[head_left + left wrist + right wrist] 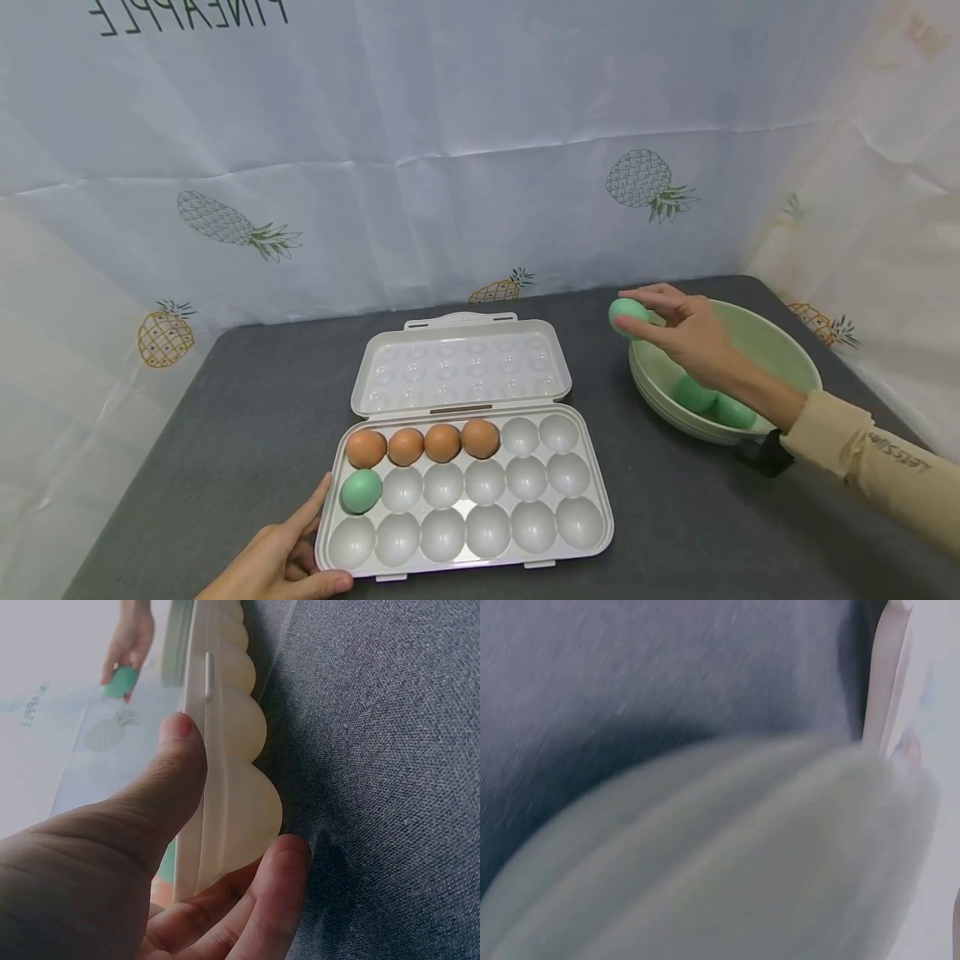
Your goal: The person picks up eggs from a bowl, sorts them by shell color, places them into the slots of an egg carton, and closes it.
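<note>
My right hand [686, 333] pinches a green egg [627, 317] between thumb and fingers, over the left rim of a pale green bowl [780, 350]. Inside the bowl, partly hidden by my forearm, green eggs [693, 394] show. At the left front corner of a white egg box [606, 533], my left hand [277, 554] grips the side, thumb along the rim and fingers around the corner in the left wrist view. Several brown eggs [442, 443] fill the left part of the box's back row. One green egg [362, 491] sits at the left end of the middle row.
The box's lid [461, 367] lies folded back behind it, on the dark grey tabletop [262, 408]. White cloth [450, 225] printed with pineapples hangs behind the table and along both sides. In the right wrist view, the blurred bowl [780, 870] fills the lower part.
</note>
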